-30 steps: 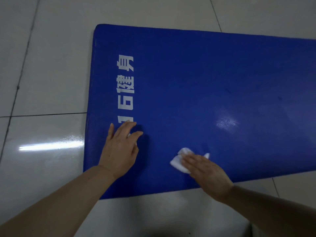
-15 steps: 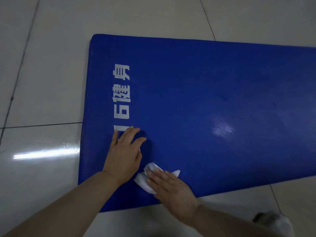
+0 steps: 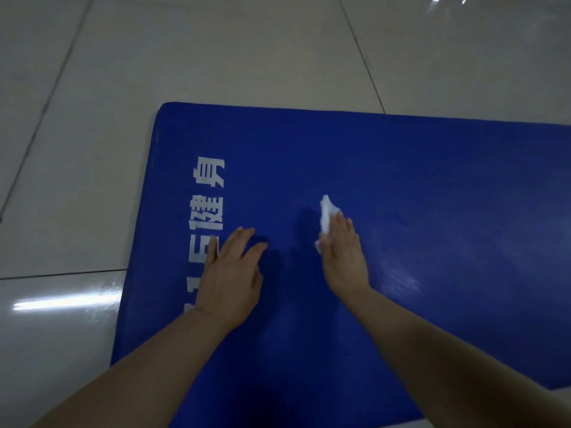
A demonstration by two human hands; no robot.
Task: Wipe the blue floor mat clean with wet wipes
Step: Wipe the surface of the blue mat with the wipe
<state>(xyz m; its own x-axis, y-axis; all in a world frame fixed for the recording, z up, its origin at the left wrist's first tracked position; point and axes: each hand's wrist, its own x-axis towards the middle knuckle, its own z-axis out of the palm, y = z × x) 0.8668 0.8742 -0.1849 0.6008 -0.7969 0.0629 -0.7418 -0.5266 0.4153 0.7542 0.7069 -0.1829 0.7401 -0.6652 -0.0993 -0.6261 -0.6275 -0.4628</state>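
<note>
Moved up-mat, right hand [image 3: 343, 257] presses crumpled white wipe [image 3: 326, 216] on glossy blue mat [image 3: 432, 186].

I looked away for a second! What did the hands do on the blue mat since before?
The right hand slid the wet wipe from the mat's near edge, beside the left hand, up toward the middle of the blue floor mat. The left hand stayed flat by the white lettering. Nothing was picked up or let go.

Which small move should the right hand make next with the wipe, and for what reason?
Probably slide the wet wipe to the right. The right hand presses it near the lettered end of the blue mat, and the left hand rests beside it, bracing.
</note>
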